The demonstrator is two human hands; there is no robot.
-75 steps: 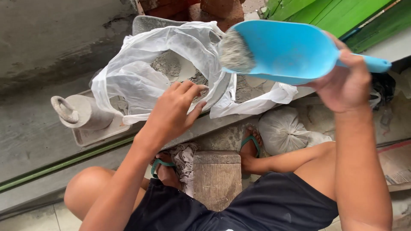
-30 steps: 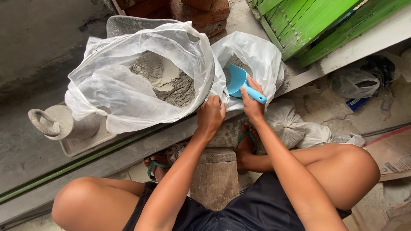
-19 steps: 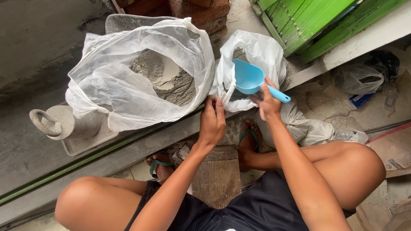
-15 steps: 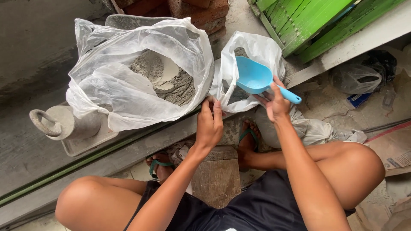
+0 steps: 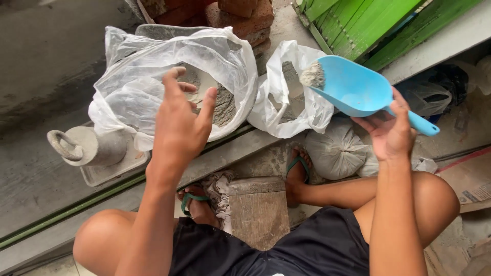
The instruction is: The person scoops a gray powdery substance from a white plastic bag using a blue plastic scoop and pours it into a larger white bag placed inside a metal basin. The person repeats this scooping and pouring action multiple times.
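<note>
My right hand (image 5: 393,132) holds the handle of a blue plastic scoop (image 5: 358,89), raised and tilted, with a little grey powder at its front lip. The lip hangs over a small white plastic bag (image 5: 289,97) that stands open with grey powder inside. My left hand (image 5: 180,122) is lifted in the air, fingers spread, holding nothing, in front of a large white plastic bag (image 5: 174,76) full of grey powder.
A grey metal weight with a ring handle (image 5: 87,147) stands on a scale pan (image 5: 110,171) at left. Tied bags of powder (image 5: 335,151) lie under the ledge. Red bricks (image 5: 240,13) and green boards (image 5: 368,25) are behind. A wooden block (image 5: 258,209) sits between my feet.
My left hand let go of the small bag's rim and rose toward the large bag, fingers spread. My right hand lifted the scoop out of the small bag and tilted it.
</note>
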